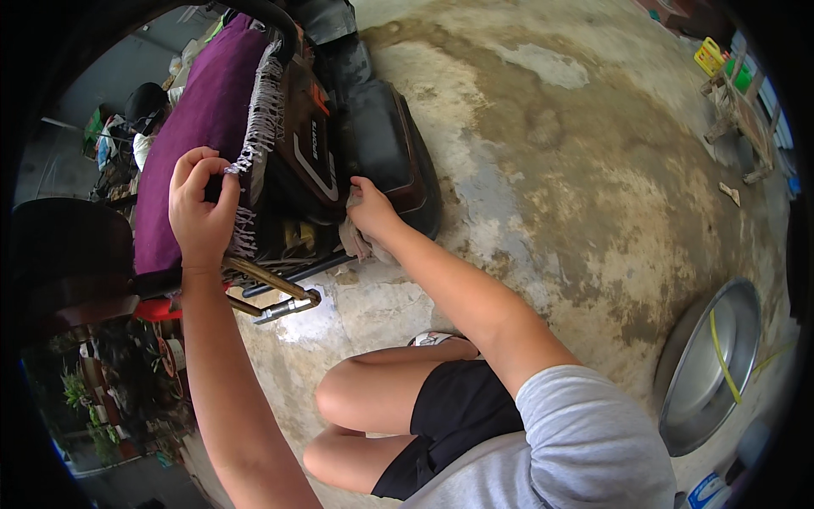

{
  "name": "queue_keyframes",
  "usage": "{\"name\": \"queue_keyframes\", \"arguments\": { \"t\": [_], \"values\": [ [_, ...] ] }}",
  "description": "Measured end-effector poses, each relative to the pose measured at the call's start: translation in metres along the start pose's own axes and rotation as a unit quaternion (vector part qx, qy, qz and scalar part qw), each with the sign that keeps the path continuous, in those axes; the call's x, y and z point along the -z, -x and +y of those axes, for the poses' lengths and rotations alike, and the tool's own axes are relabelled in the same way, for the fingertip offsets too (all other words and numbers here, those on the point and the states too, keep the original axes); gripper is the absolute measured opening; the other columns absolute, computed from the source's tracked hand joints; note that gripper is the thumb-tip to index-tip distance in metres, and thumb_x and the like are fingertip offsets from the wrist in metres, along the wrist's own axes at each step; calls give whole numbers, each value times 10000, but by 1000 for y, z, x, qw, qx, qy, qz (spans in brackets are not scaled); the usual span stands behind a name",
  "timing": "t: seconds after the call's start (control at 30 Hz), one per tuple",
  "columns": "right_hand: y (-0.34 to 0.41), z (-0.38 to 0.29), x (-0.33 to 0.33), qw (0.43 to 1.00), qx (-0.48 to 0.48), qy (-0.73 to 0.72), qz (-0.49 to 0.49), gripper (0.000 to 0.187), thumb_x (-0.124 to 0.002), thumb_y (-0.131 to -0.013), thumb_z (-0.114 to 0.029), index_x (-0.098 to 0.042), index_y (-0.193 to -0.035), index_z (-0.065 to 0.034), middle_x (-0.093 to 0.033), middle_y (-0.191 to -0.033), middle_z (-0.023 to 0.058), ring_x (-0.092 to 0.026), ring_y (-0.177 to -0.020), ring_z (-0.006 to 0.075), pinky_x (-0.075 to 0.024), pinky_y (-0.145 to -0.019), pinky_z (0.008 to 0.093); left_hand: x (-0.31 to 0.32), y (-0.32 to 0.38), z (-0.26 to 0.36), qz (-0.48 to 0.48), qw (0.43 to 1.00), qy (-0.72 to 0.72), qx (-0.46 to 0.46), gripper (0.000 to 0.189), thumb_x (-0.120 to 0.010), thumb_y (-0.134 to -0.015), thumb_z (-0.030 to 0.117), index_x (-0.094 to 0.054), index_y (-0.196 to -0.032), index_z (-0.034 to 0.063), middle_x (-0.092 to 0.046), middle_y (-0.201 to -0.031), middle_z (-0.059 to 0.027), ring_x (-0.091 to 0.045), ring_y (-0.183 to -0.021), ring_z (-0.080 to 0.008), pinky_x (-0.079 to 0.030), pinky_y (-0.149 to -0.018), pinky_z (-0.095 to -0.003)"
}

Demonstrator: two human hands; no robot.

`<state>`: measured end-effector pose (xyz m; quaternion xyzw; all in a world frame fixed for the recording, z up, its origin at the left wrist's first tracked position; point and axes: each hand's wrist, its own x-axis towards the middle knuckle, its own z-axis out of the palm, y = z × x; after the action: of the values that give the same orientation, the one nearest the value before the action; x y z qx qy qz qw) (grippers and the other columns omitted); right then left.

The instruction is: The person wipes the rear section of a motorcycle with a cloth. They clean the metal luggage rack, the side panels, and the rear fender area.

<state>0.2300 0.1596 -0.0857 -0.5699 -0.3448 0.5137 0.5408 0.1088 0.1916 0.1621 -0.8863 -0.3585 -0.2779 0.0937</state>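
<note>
A purple cloth with a white fringe lies over the seat of a motorcycle-like vehicle with dark side panels. My left hand pinches a bit of the fringe between thumb and fingers at the cloth's edge. Lower down on the right, my right hand holds a crumpled greyish rag close to the bottom end of the side panel. Beside that panel is a black rounded part. Below my left hand, a metal bar sticks out.
A large metal basin is tilted at the lower right. A small wooden stool and a yellow jug are at the upper right. Potted plants stand at the lower left. The concrete floor is stained.
</note>
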Motion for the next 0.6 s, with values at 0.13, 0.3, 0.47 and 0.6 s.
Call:
{"name": "queue_keyframes", "arguments": {
  "t": [0.13,0.3,0.47,0.6],
  "values": [
    [-22,-23,9,994,-88,-8,-59,661,-585,-777,37,-380,-1394,-78,-508,-1303,194,-505,-1187,284,-431,-941,327,1,0,2,15,1000,-2,-3,66,-639,-747,83,-618,-792,38,-604,-948,-62,-593,-871,-235,-466,-772,-333],
    [-45,-36,17,985,-143,-16,-98,692,-565,-758,80,-392,-1402,-106,-507,-1301,218,-510,-1170,279,-447,-882,346,-1,-3,5,24,1000,8,-15,69,-646,-742,83,-616,-780,34,-603,-939,-61,-594,-860,-236,-467,-765,-329],
    [-46,-54,18,969,-217,-47,-113,695,-558,-750,106,-404,-1395,-101,-513,-1285,213,-510,-1160,289,-448,-892,352,2,0,4,29,1000,5,-8,73,-644,-729,78,-614,-774,30,-602,-924,-67,-592,-852,-242,-465,-768,-334],
    [-60,-27,22,973,-196,-31,-120,646,-612,-761,49,-421,-1369,-52,-537,-1252,196,-524,-1136,272,-461,-877,352,-4,-5,7,37,999,18,-11,68,-642,-720,79,-612,-758,30,-604,-911,-60,-592,-849,-247,-464,-768,-340]
  ]
}}
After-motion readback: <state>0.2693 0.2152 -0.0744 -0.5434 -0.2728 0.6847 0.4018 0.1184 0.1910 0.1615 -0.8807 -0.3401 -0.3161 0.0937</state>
